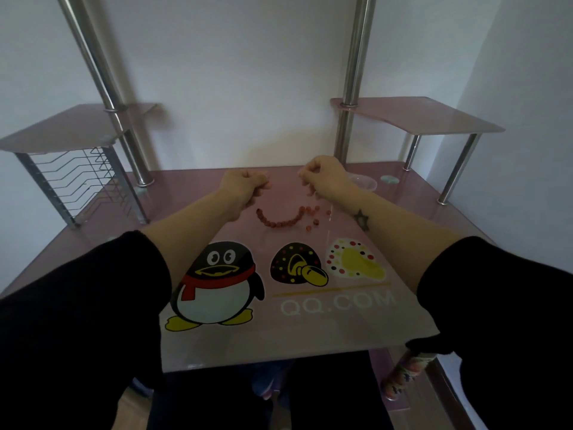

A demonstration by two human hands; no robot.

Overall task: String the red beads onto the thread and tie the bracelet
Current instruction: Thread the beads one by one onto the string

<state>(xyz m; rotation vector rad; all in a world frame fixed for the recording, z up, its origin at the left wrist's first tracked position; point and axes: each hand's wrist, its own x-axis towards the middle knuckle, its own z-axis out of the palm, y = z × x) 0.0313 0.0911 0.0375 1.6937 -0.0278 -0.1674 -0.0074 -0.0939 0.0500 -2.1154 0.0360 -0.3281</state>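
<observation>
A strand of red beads [280,219] curves in a U on the pink glass desk [217,231], rising at both ends toward my hands. My left hand [243,184] is closed around the left end of the strand. My right hand [325,178] pinches the right end, with a few beads hanging below its fingers. The thread itself is too thin to make out. Several loose red beads [313,225] lie on the desk just right of the strand.
A clear shallow plastic dish [364,182] sits right of my right hand. Two chrome poles [347,131] rise at the back, with pink side shelves [434,119] and a wire rack [80,178] on the left. Penguin stickers cover the near desk.
</observation>
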